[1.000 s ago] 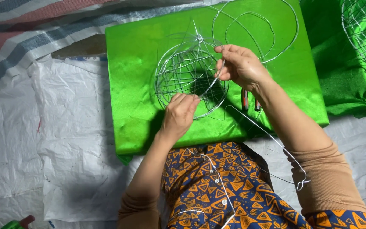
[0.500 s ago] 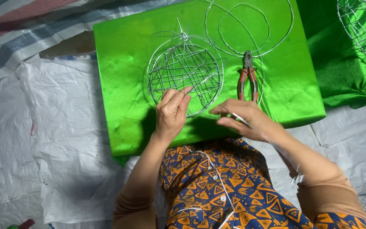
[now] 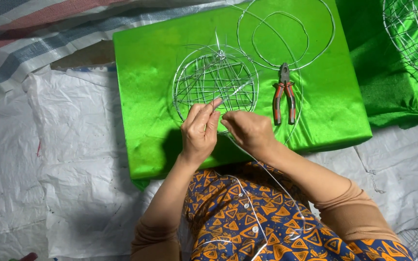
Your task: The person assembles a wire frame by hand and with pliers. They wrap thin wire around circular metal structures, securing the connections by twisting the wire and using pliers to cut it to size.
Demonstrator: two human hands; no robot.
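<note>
Left hand (image 3: 200, 130) pinches the near rim of a round woven frame of thin silver wire (image 3: 215, 82), fingers closed on it; right hand (image 3: 247, 130), just beside, closes on a loose strand of the same silver wire (image 3: 262, 166) that trails back over the lap. Frame lies flat on a bright green satin-covered board (image 3: 146, 82). On the board right of the frame: red-and-black-handled pliers (image 3: 284, 94), untouched, with large loose wire loops (image 3: 286, 34) beyond; white plastic sheeting (image 3: 49, 159) underneath.
</note>
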